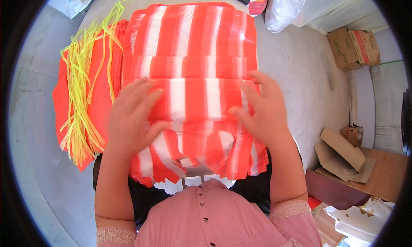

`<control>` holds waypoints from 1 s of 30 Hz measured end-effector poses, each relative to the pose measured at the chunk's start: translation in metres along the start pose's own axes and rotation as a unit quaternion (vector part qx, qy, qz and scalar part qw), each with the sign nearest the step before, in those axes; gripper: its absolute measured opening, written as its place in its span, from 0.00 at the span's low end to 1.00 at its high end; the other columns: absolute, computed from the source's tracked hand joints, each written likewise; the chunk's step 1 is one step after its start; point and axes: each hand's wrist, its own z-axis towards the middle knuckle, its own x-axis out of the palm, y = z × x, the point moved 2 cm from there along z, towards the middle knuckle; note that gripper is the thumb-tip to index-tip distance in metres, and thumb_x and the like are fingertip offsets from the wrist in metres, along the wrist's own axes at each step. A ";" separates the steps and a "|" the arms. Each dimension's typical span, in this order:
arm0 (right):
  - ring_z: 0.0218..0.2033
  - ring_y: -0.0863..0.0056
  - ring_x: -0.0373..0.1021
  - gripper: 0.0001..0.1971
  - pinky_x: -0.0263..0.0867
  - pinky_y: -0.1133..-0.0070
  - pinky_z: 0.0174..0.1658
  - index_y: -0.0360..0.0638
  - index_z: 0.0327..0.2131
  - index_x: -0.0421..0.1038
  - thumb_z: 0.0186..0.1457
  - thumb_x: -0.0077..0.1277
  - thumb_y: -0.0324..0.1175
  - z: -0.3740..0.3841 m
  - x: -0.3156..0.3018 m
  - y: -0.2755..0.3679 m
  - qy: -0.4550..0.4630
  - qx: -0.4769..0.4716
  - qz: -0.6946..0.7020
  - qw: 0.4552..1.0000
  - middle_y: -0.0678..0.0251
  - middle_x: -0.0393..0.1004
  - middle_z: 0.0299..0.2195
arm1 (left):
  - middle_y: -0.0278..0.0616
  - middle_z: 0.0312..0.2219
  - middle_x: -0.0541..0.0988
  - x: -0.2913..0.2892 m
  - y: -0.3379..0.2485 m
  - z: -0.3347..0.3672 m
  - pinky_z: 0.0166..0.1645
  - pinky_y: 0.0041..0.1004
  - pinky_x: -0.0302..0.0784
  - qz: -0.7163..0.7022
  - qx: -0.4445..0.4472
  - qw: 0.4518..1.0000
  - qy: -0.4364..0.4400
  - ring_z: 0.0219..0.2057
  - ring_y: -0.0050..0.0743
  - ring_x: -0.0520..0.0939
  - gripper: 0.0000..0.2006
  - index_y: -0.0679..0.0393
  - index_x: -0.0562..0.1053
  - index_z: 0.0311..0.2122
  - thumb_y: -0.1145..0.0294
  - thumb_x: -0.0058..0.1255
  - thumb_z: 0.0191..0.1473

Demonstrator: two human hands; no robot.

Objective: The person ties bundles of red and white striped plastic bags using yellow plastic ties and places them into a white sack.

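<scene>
In front of me lies a thick stack of red-and-white striped plastic bags (pixel 195 99), with a folded band across its middle. Its near ends hang in loose, jagged flaps toward my lap. At the stack's left side, my left hand (pixel 135 114) is over the bags, fingers spread and slightly blurred. My right hand (pixel 264 107) is at the right side with thumb and fingers apart. Neither hand grips anything; whether the fingertips touch the plastic I cannot tell. Beside the stack on the left, a bundle of yellow strips (pixel 79 79) lies over plain red material (pixel 96 86).
Upper right stands a closed cardboard box (pixel 354 48). Lower right, an opened flat carton (pixel 343 157) rests on a brown wooden surface (pixel 388 167). A white plastic bag (pixel 285 9) lies beyond the stack, and another whitish bag (pixel 74 1) is at the far left.
</scene>
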 end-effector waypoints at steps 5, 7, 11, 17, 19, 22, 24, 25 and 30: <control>0.67 0.56 0.61 0.38 0.56 0.58 0.69 0.40 0.61 0.68 0.45 0.69 0.36 0.009 0.027 0.030 0.089 -0.101 0.099 0.986 0.57 0.67 0.64 | 0.45 0.62 0.74 0.019 -0.021 0.005 0.66 0.53 0.66 -0.011 0.038 0.987 0.154 0.65 0.49 0.71 0.35 0.56 0.74 0.56 0.67 0.70 0.37; 0.68 0.56 0.59 0.40 0.54 0.58 0.70 0.40 0.63 0.66 0.44 0.69 0.35 0.010 0.033 0.024 0.102 -0.103 0.104 0.984 0.57 0.66 0.65 | 0.45 0.61 0.74 0.020 -0.017 0.005 0.67 0.52 0.66 -0.001 0.033 0.987 0.160 0.65 0.48 0.71 0.36 0.56 0.74 0.57 0.68 0.69 0.37; 0.68 0.57 0.60 0.39 0.54 0.59 0.71 0.40 0.62 0.66 0.44 0.66 0.31 0.011 0.032 0.010 0.122 -0.079 0.116 0.982 0.57 0.67 0.65 | 0.46 0.62 0.74 0.013 -0.007 0.008 0.69 0.50 0.64 -0.001 -0.019 0.987 0.161 0.66 0.48 0.71 0.33 0.57 0.73 0.57 0.75 0.63 0.39; 0.69 0.57 0.59 0.37 0.54 0.62 0.71 0.40 0.62 0.66 0.43 0.58 0.23 0.009 0.017 -0.006 0.155 -0.032 0.112 0.981 0.56 0.67 0.65 | 0.48 0.61 0.75 0.008 0.014 0.004 0.70 0.47 0.62 -0.022 -0.071 0.986 0.148 0.66 0.50 0.70 0.31 0.60 0.73 0.57 0.83 0.55 0.41; 0.69 0.57 0.59 0.37 0.54 0.63 0.71 0.40 0.62 0.67 0.43 0.57 0.22 0.008 0.013 -0.014 0.158 -0.023 0.107 0.981 0.56 0.67 0.65 | 0.49 0.60 0.75 0.003 0.021 0.003 0.70 0.47 0.62 -0.041 -0.072 0.987 0.137 0.66 0.51 0.70 0.30 0.61 0.74 0.56 0.84 0.54 0.42; 0.65 0.57 0.65 0.33 0.59 0.63 0.68 0.38 0.59 0.70 0.44 0.55 0.22 0.006 0.006 -0.023 0.135 -0.050 0.102 0.984 0.55 0.71 0.62 | 0.49 0.55 0.79 -0.003 0.034 0.000 0.68 0.46 0.65 -0.077 -0.068 0.986 0.128 0.64 0.51 0.73 0.25 0.61 0.76 0.52 0.82 0.56 0.44; 0.57 0.57 0.72 0.26 0.66 0.65 0.61 0.37 0.56 0.73 0.49 0.54 0.23 0.008 -0.007 -0.025 0.158 0.031 0.199 0.967 0.55 0.77 0.55 | 0.46 0.47 0.83 -0.006 0.045 -0.004 0.58 0.38 0.75 -0.182 -0.086 0.974 0.101 0.53 0.43 0.82 0.18 0.63 0.78 0.49 0.82 0.57 0.50; 0.57 0.57 0.72 0.26 0.66 0.65 0.61 0.37 0.56 0.73 0.49 0.54 0.23 0.009 -0.012 -0.026 0.159 0.031 0.199 0.966 0.55 0.77 0.55 | 0.46 0.47 0.83 -0.007 0.050 -0.008 0.58 0.38 0.75 -0.182 -0.086 0.974 0.101 0.53 0.43 0.82 0.18 0.63 0.78 0.49 0.82 0.57 0.50; 0.50 0.59 0.75 0.18 0.69 0.68 0.54 0.38 0.52 0.75 0.59 0.59 0.31 0.018 -0.005 -0.034 0.040 0.291 0.339 0.894 0.57 0.79 0.49 | 0.32 0.37 0.82 0.010 0.063 -0.013 0.40 0.21 0.75 -0.267 -0.374 0.887 -0.038 0.38 0.15 0.80 0.14 0.63 0.75 0.51 0.75 0.60 0.60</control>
